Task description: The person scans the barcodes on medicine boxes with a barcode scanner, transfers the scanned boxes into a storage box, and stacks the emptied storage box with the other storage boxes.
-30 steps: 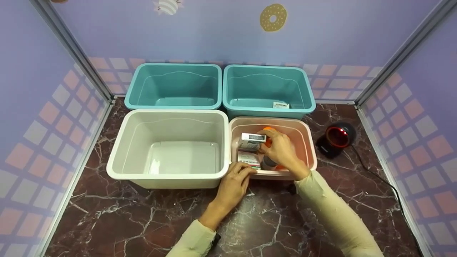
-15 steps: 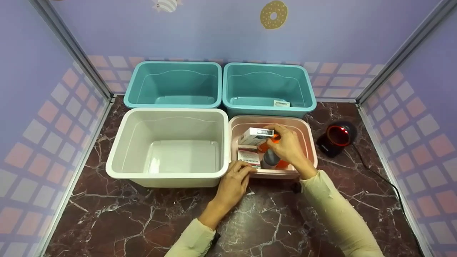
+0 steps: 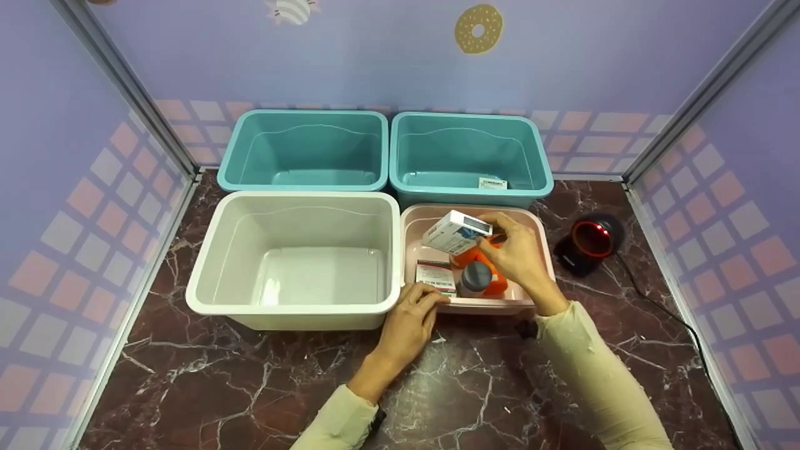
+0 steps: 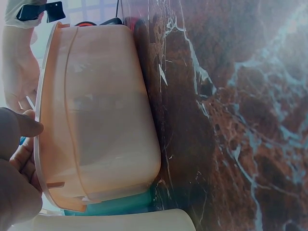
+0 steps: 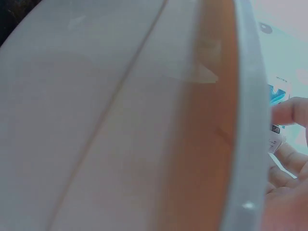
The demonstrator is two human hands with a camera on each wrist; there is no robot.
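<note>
In the head view, my right hand (image 3: 515,253) pinches a white and blue medicine box (image 3: 456,232) by its end, tilted above the pink bin's contents. Below it, inside the pink bin (image 3: 481,302), lie another white box (image 3: 435,274) with red and green edging, a grey-capped bottle (image 3: 476,276) and orange items (image 3: 498,284), partly behind my hand. My left hand (image 3: 407,319) grips the bin's near left rim; the left wrist view shows its thumb (image 4: 31,125) on the outer side. The right wrist view is mostly filled by the bin wall (image 5: 110,125), with the held box (image 5: 275,142) partly showing.
A white bin (image 3: 294,309) stands left of the pink one. Two teal bins (image 3: 303,186) line the back; the right one contains a small white box (image 3: 492,183). A black scanner (image 3: 590,244) with red lights and a cable stands at the right.
My right hand has moved to the right with the medicine box and turned it, so its blue printed face shows. The grey-capped bottle is uncovered. My left hand has stayed put.
</note>
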